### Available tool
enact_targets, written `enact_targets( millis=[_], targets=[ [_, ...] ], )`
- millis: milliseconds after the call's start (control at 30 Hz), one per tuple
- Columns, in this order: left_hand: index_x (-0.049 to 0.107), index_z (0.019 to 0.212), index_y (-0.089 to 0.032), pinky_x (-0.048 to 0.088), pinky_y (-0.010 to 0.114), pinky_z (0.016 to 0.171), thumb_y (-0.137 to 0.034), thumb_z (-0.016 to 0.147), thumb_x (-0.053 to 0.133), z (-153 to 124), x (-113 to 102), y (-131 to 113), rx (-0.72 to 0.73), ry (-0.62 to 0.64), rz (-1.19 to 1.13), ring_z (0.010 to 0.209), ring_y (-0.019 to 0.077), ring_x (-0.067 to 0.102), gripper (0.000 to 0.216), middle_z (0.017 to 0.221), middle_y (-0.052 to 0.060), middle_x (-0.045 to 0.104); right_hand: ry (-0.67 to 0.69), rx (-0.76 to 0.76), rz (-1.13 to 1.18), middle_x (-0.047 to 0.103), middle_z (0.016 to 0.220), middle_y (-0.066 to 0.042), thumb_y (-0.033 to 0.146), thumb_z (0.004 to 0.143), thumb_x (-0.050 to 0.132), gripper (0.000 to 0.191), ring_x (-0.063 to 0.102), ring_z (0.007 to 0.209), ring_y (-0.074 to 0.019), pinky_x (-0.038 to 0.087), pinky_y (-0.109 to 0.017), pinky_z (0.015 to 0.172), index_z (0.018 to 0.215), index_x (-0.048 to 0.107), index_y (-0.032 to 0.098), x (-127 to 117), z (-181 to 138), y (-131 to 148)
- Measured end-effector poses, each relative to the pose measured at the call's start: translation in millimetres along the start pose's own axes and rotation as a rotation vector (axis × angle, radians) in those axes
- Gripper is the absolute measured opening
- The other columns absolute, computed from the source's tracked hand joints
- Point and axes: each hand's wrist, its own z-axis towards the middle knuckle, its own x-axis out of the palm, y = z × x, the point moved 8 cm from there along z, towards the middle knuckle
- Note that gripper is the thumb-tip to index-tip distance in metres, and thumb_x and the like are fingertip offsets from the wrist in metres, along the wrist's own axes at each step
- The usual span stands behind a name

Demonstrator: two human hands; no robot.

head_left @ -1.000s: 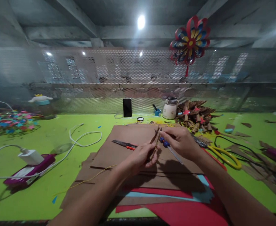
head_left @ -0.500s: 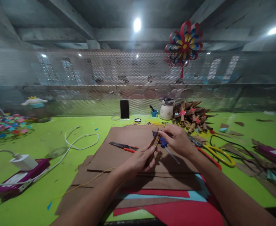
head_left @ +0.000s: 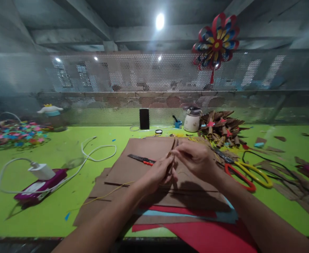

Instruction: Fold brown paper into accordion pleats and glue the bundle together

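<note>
My left hand [head_left: 158, 173] and my right hand [head_left: 195, 158] meet over a stack of brown paper sheets [head_left: 144, 165]. Both pinch a thin folded brown paper strip [head_left: 173, 149] that stands slanted between them, its top sticking up past the fingers. Fingers of both hands are closed on it. The blue-handled tool held earlier in my right hand is hidden now. A small cutter knife [head_left: 141, 160] with an orange part lies on the brown paper just left of my left hand. Red sheets [head_left: 209, 237] and a light blue sheet [head_left: 154, 213] lie under the brown stack.
Yellow and red scissors [head_left: 246, 172] lie right of my hands. A pile of rolled brown paper pieces [head_left: 220, 128], a white jar [head_left: 191, 121] and a black phone [head_left: 144, 119] stand at the back. A white charger [head_left: 41, 171] with cable rests on a purple device [head_left: 42, 184] at left. A paper flower [head_left: 216, 40] hangs above.
My hands have closed together on the brown strip. The blue-handled tool seen in my right hand before no longer shows. The view shifted slightly.
</note>
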Motion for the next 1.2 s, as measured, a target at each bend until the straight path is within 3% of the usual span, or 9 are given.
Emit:
enact_targets(
  millis=[67, 200, 333, 533, 733, 933, 1067, 1200],
  targets=[
    [0.048, 0.088, -0.016, 0.017, 0.017, 0.035, -0.049, 0.084, 0.037, -2.0, 6.8, -1.5, 0.009, 0.031, 0.002, 0.033, 0.0047, 0.031, 0.035, 0.05, -0.004, 0.051, -0.07, 0.062, -0.07, 0.049, 0.061, -0.001, 0.025, 0.086, 0.048, 0.023, 0.044, 0.059, -0.0116, 0.034, -0.023, 0.059, 0.067, 0.057, 0.015, -5.9, 1.4, -21.5],
    [0.048, 0.093, -0.017, 0.017, 0.018, 0.033, -0.053, 0.084, 0.035, -6.8, 17.1, -4.9, 0.027, 0.091, -0.008, 0.032, 0.005, 0.027, 0.04, 0.046, -0.007, 0.043, -0.052, 0.102, -0.091, 0.053, 0.065, -0.002, 0.027, 0.085, 0.049, 0.022, 0.048, 0.061, -0.0125, 0.036, -0.024, 0.06, 0.07, 0.06, 0.016, -5.2, -0.6, -52.9],
    [0.047, 0.099, -0.018, 0.018, 0.017, 0.033, -0.056, 0.083, 0.037, -9.0, 19.2, -7.8, 0.057, 0.1, 0.02, 0.033, 0.0044, 0.027, 0.043, 0.048, -0.007, 0.042, -0.034, 0.129, -0.096, 0.053, 0.064, -0.002, 0.029, 0.084, 0.051, 0.021, 0.047, 0.059, -0.0122, 0.035, -0.024, 0.057, 0.071, 0.061, 0.016, -3.3, -3.7, -64.8],
    [0.046, 0.095, -0.018, 0.019, 0.017, 0.033, -0.055, 0.083, 0.038, -7.1, 21.4, 1.1, -0.018, 0.109, 0.063, 0.031, 0.0045, 0.029, 0.041, 0.045, -0.008, 0.041, -0.04, 0.248, -0.107, 0.053, 0.065, 0.0, 0.034, 0.078, 0.058, 0.021, 0.044, 0.058, -0.0108, 0.033, -0.022, 0.055, 0.069, 0.06, 0.016, -9.9, -8.8, -84.4],
    [0.045, 0.096, -0.017, 0.024, 0.019, 0.038, -0.054, 0.084, 0.036, -9.0, 25.7, 3.3, -0.011, 0.195, 0.08, 0.04, 0.0086, 0.046, 0.04, 0.048, -0.005, 0.046, 0.033, 0.48, 0.098, 0.045, 0.054, 0.003, 0.043, 0.074, 0.058, 0.032, 0.036, 0.05, -0.0087, 0.028, -0.022, 0.048, 0.063, 0.056, 0.014, -7.8, -18.3, -124.4],
    [0.046, 0.091, -0.017, 0.028, 0.019, 0.041, -0.055, 0.081, 0.042, -8.1, 24.3, 1.7, -0.016, 0.15, 0.042, 0.038, 0.0086, 0.042, 0.039, 0.043, -0.007, 0.043, 0.035, 0.498, 0.265, 0.046, 0.057, 0.002, 0.048, 0.074, 0.056, 0.036, 0.038, 0.053, -0.0087, 0.03, -0.022, 0.05, 0.064, 0.055, 0.013, -1.4, -22.3, -135.1],
    [0.051, 0.091, -0.015, 0.038, 0.025, 0.056, -0.052, 0.082, 0.043, -9.6, 25.4, -4.4, -0.009, 0.145, 0.025, 0.058, 0.0139, 0.056, 0.039, 0.069, 0.007, 0.063, 0.03, 0.515, 0.298, 0.043, 0.057, 0.003, 0.047, 0.075, 0.054, 0.036, 0.036, 0.053, -0.0082, 0.029, -0.022, 0.051, 0.062, 0.052, 0.014, -1.3, -23.0, -131.1],
    [0.06, 0.087, -0.013, 0.035, 0.024, 0.061, -0.048, 0.085, 0.039, -15.0, 22.4, -20.7, 0.081, 0.119, 0.155, 0.069, 0.0145, 0.052, 0.041, 0.082, 0.009, 0.062, 0.013, 0.53, 0.313, 0.039, 0.055, 0.004, 0.044, 0.077, 0.053, 0.033, 0.032, 0.052, -0.0076, 0.027, -0.021, 0.049, 0.061, 0.052, 0.014, 1.2, -25.7, -134.5]
  ],
)
